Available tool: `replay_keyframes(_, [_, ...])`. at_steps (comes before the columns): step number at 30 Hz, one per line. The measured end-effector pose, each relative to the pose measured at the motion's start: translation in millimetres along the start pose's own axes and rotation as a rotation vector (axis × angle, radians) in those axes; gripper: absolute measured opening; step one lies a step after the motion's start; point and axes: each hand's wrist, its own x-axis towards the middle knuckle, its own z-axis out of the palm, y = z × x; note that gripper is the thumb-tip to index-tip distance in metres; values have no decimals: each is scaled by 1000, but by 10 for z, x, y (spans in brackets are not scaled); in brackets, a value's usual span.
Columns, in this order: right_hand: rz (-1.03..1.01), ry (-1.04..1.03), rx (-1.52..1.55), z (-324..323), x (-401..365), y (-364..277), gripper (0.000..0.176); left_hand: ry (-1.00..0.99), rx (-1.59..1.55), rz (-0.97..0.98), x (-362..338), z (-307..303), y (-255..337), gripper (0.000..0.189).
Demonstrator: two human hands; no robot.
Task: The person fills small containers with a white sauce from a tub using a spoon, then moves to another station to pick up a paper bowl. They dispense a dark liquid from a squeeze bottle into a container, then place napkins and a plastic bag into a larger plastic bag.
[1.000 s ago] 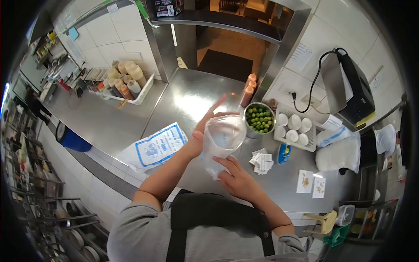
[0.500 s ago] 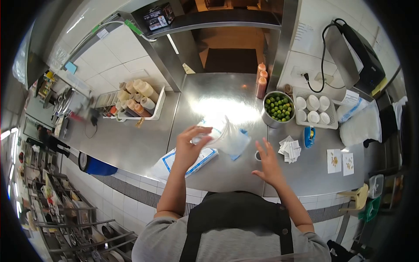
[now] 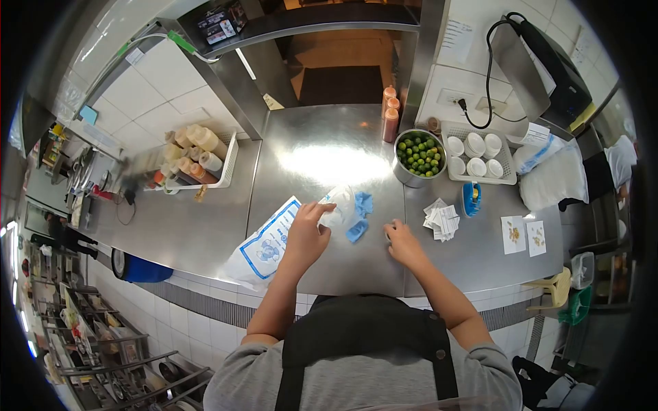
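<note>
My left hand [image 3: 308,231] is over the middle of the steel counter, its fingers closed at the near edge of a clear plastic bag [image 3: 340,208]. Two crumpled blue pieces [image 3: 356,231] lie just right of the bag. Under and beside my left forearm rests a white package with blue print [image 3: 266,250]. My right hand [image 3: 401,241] is low over the counter with its fingers curled together; a small round object shows partly at the fingertips, too hidden to name. White paper slips [image 3: 442,219] lie to its right.
A pot of green citrus fruit [image 3: 419,157], a basket of white cups [image 3: 513,171], a blue tape dispenser [image 3: 471,199] and sauce bottles [image 3: 391,120] stand behind. At the left is a bottle basket [image 3: 229,164]. Two picture cards [image 3: 513,235] lie right.
The clear bag has come down and away from the blue pieces. My right hand has lowered and its spread fingers have closed around the small round object. The printed package shows more.
</note>
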Motion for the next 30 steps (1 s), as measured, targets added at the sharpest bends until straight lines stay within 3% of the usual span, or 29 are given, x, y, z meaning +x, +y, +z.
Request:
replay_keyframes(3, [48, -113, 91, -90, 41, 93, 54, -43, -38, -17, 11, 32, 18, 56])
replay_keyframes(6, [92, 12, 275, -934, -2, -329, 48, -52, -128, -62, 33, -12, 143, 62])
replay_keyframes(8, [-28, 91, 387, -1634, -84, -747, 45, -55, -139, -14, 57, 81, 142, 67])
replay_keyframes(11, [-166, 47, 675, -2238, -210, -1221, 43, -287, -275, 48, 104, 344, 301, 68])
replay_keyframes(14, [-172, -28, 784, -2184, -146, -1229, 41, -278, -373, 155, 132, 751, 422, 68])
replay_keyframes(17, [-85, 171, 674, -1784, -79, -1007, 38, -69, -382, 121, 131, 912, 638, 67])
replay_keyframes(20, [-53, 328, 573, -1541, -78, -890, 35, -21, -361, 182, 84, 1224, 636, 78])
replay_keyframes(21, [-58, 271, 456, -1486, -76, -829, 33, -7, -358, 197, 57, 1313, 640, 81])
replay_keyframes(22, [-61, 215, 338, -1447, -84, -732, 32, -86, -361, 158, 27, 1377, 639, 89])
replay_keyframes(26, [-257, -26, 62, -978, -16, -131, 25, -270, -319, 150, -55, 1561, 680, 85])
replay_keyframes(30, [-242, 187, -141, -591, 240, 33, 21, -446, -249, 137, -172, 1681, 775, 80])
